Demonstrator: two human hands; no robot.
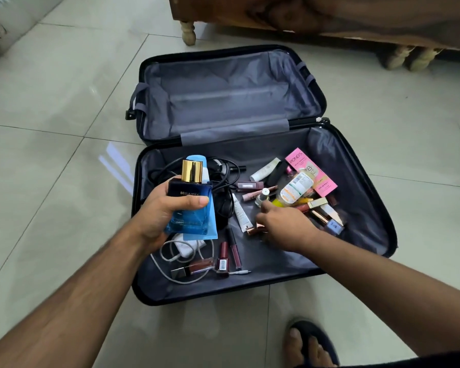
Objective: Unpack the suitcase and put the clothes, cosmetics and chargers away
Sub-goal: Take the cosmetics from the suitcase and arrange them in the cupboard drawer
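On the tiled floor (64,155) the suitcase (361,181) lies open — its far half bare, its near half strewn with cosmetics and cables. Left hand (160,211), fingers curled, holds a blue perfume bottle (190,205) with a blue tube (197,162) over the left edge. Right hand (284,224) reaches among the lipsticks, fingers curled — their grip on a rose-gold tube (255,229) is hidden.

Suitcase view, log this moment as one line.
left hand: holds perfume | right hand: picking gold tube | suitcase: open, cosmetics, chargers left
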